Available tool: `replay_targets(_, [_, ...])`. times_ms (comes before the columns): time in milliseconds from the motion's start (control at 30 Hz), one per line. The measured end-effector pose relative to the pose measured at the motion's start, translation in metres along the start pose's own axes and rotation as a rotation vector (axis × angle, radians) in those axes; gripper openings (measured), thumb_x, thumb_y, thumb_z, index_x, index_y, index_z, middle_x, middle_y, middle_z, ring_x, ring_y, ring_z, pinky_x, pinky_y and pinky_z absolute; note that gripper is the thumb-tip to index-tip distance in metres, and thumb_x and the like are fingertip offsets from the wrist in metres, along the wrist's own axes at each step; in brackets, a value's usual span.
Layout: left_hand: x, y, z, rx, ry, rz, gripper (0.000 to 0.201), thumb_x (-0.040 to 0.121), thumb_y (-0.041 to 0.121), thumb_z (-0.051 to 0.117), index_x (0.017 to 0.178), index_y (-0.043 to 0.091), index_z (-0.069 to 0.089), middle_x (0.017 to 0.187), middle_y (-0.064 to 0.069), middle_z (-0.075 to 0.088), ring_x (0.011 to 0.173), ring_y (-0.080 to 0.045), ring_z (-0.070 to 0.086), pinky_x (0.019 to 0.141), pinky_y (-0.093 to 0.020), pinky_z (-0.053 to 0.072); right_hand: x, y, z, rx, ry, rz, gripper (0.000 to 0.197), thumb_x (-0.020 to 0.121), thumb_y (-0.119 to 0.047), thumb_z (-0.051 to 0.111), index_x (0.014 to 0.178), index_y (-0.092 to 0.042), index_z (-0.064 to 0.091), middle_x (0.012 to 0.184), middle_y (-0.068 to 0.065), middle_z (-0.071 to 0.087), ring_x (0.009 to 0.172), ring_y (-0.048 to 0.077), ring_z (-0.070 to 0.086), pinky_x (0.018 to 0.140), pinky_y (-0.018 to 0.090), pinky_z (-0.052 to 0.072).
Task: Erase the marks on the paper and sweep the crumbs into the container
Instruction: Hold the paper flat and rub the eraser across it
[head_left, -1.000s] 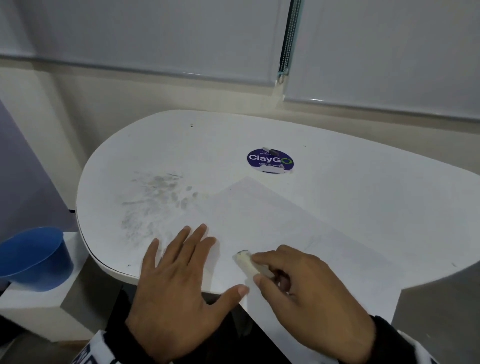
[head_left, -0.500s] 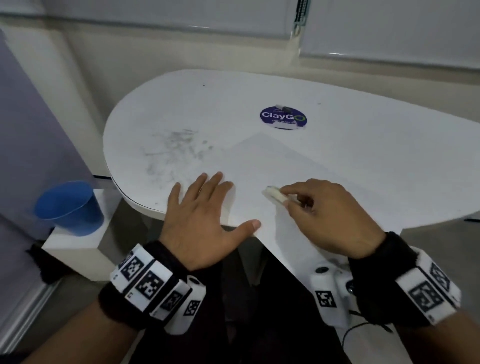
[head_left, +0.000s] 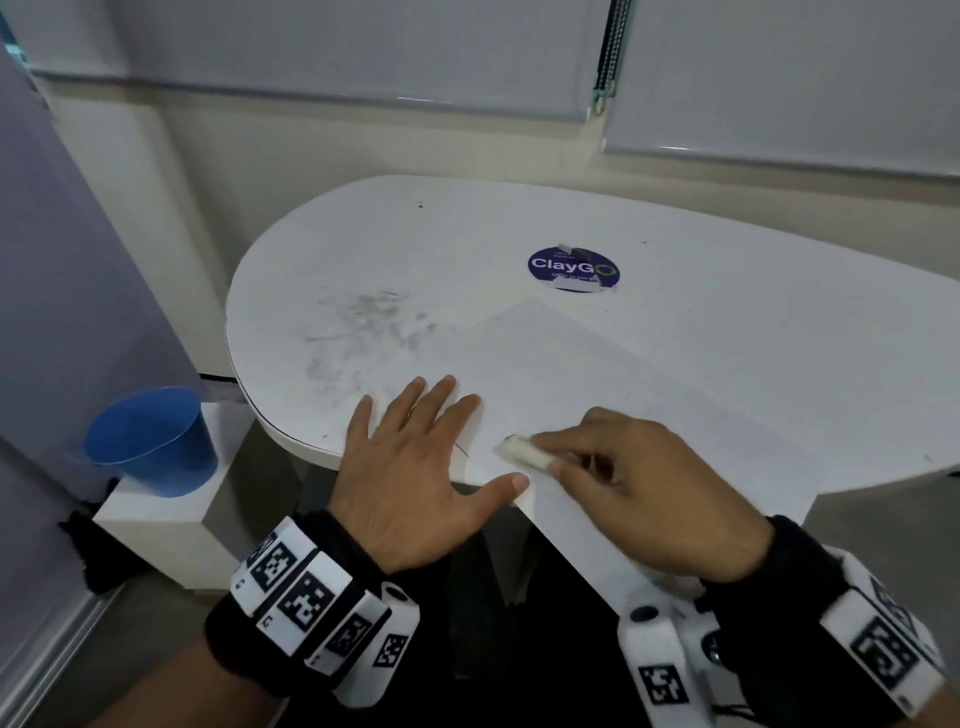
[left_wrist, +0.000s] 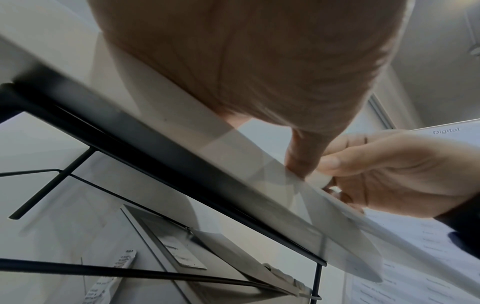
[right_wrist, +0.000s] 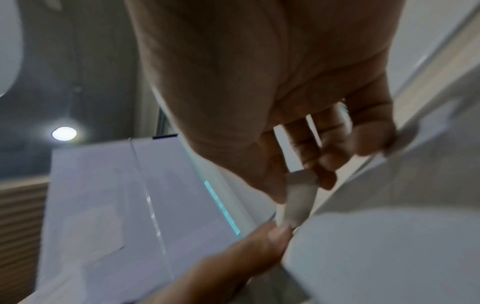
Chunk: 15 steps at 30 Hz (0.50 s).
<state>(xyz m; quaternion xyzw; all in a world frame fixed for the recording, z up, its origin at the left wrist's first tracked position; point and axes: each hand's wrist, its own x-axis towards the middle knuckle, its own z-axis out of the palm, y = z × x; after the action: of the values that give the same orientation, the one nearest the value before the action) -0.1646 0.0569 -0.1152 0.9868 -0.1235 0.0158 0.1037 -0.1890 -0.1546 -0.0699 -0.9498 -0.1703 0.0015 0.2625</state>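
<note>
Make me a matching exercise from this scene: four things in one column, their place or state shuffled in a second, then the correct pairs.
Things:
1. eraser
2. blue container
3. left hand
4. round sticker

Places or states:
A. stuck on the table beyond the paper
B. on a low white block beside the table
C. pinched by the right hand
D. flat on the paper

Pairs: 1-C, 2-B, 3-D, 4-A

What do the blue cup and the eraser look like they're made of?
Blue cup: probably plastic, with a smooth, even colour and a thin rim. Eraser: likely rubber or vinyl, a matte off-white block with rounded, worn corners, pinched by the right hand.
</note>
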Motion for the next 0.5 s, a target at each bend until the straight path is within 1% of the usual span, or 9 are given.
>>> replay_targets(67, [0.000,0.000,0.000,0.014,-0.009,-0.002,0.101,0.067,0.094,0.005,0.154,0.042,0.013,0.165,0.017,-0.001,0.151,-0.008,-0.009,0.122,-0.052,-0.001,0.006,0.011,-0.004,-0.045,0.092,0.078,0.028,0.096,-0.038,0.050,0.118,-0.046,0.065,0.083,-0.010,0.054,0.076,0.005,0.055,0.075,0.026,0.046])
replay_targets(133, [0.000,0.001,0.000,0.013,-0.006,-0.002,0.102,0.067,0.093,0.004,0.155,0.042,0.013,0.165,0.017,-0.001,0.152,-0.008,-0.009,0.122,-0.052,-0.001,0.007,0.012,-0.004,-0.070,0.142,0.085,0.027,0.095,-0.032,0.050,0.114,-0.043,0.067,0.083,-0.008,0.055,0.075,0.007,0.055,0.074,0.028,0.046])
replay_targets(200, [0.000,0.001,0.000,0.005,-0.002,-0.004,0.102,0.067,0.093,0.004,0.155,0.041,0.014,0.165,0.017,-0.001,0.152,-0.008,-0.009,0.122,-0.052,-0.001,0.001,0.001,0.000,-0.018,0.055,0.005,0.023,0.094,-0.033,0.050,0.106,-0.036,0.069,0.081,-0.007,0.055,0.073,0.009,0.055,0.074,0.031,0.047])
replay_targets(233, [0.000,0.002,-0.001,0.002,0.002,-0.005,0.102,0.067,0.093,0.005,0.154,0.041,0.014,0.165,0.017,0.000,0.151,-0.007,-0.009,0.122,-0.052,-0.001,-0.003,-0.004,-0.001,0.022,-0.009,-0.017,0.023,0.094,-0.036,0.049,0.106,-0.036,0.069,0.081,-0.007,0.056,0.074,0.008,0.055,0.074,0.030,0.047])
replay_targets(267, [0.000,0.002,-0.001,0.000,0.003,-0.004,0.101,0.067,0.093,0.006,0.154,0.041,0.015,0.165,0.017,0.000,0.151,-0.007,-0.009,0.122,-0.052,-0.001,-0.004,-0.005,-0.003,0.058,-0.042,-0.012,0.025,0.093,-0.040,0.049,0.108,-0.039,0.069,0.081,-0.008,0.056,0.076,0.007,0.055,0.073,0.028,0.046])
replay_targets(333, [-0.001,0.001,0.000,-0.005,0.004,-0.003,0.101,0.068,0.092,0.006,0.155,0.042,0.015,0.165,0.016,0.000,0.151,-0.007,-0.009,0.122,-0.052,-0.002,0.001,0.006,-0.008,0.055,0.015,0.041,0.026,0.092,-0.041,0.050,0.111,-0.045,0.068,0.081,-0.012,0.058,0.077,0.003,0.055,0.072,0.022,0.044])
replay_targets(367, [-0.001,0.001,0.000,-0.010,0.007,-0.002,0.099,0.069,0.092,0.005,0.155,0.042,0.017,0.165,0.016,0.001,0.152,-0.008,-0.009,0.122,-0.052,-0.003,0.004,0.013,-0.009,0.030,0.059,0.076,0.026,0.092,-0.039,0.052,0.112,-0.046,0.068,0.081,-0.014,0.058,0.078,0.002,0.055,0.071,0.020,0.042])
replay_targets(433, [-0.001,0.002,0.001,-0.012,0.019,0.000,0.094,0.072,0.090,0.005,0.154,0.045,0.019,0.165,0.016,0.003,0.152,-0.007,-0.008,0.122,-0.052,-0.005,0.006,0.019,-0.008,0.014,0.111,0.110,0.025,0.093,-0.037,0.054,0.113,-0.042,0.069,0.082,-0.014,0.058,0.077,0.001,0.056,0.070,0.019,0.042])
replay_targets(500, [0.000,0.001,0.001,-0.020,0.016,-0.003,0.091,0.071,0.088,0.005,0.152,0.049,0.019,0.165,0.019,0.003,0.151,-0.005,-0.008,0.122,-0.050,-0.006,0.004,0.014,-0.002,0.018,0.100,0.065,0.025,0.092,-0.035,0.056,0.112,-0.039,0.070,0.082,-0.013,0.058,0.077,0.002,0.057,0.073,0.021,0.045])
